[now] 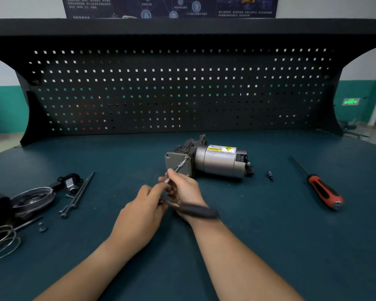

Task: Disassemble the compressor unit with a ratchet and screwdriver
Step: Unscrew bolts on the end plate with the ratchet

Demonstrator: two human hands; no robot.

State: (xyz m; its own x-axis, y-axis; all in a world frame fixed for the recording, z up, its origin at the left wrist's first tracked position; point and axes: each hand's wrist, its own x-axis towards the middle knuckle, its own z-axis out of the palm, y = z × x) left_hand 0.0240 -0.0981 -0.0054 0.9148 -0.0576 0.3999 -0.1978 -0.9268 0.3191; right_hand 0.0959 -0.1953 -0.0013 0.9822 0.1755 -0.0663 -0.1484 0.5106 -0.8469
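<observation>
The grey compressor unit (213, 160) lies on its side mid-bench, its square end plate facing left with a yellow warning label on top. A ratchet with a black handle (199, 210) and a thin extension bar (181, 165) reaches a bolt on that end plate. My right hand (186, 191) grips the ratchet near its head, the handle running back across my wrist. My left hand (142, 213) pinches the ratchet head from the left. A red and black screwdriver (322, 189) lies on the bench at the right, untouched.
Removed parts sit at the left: a round black cover (32, 199), two long bolts (77, 195), a small bracket (71, 184), wire rings (1, 242) and a washer (42, 228). A loose bit (270, 175) lies right of the compressor. A black pegboard (182, 90) backs the green bench.
</observation>
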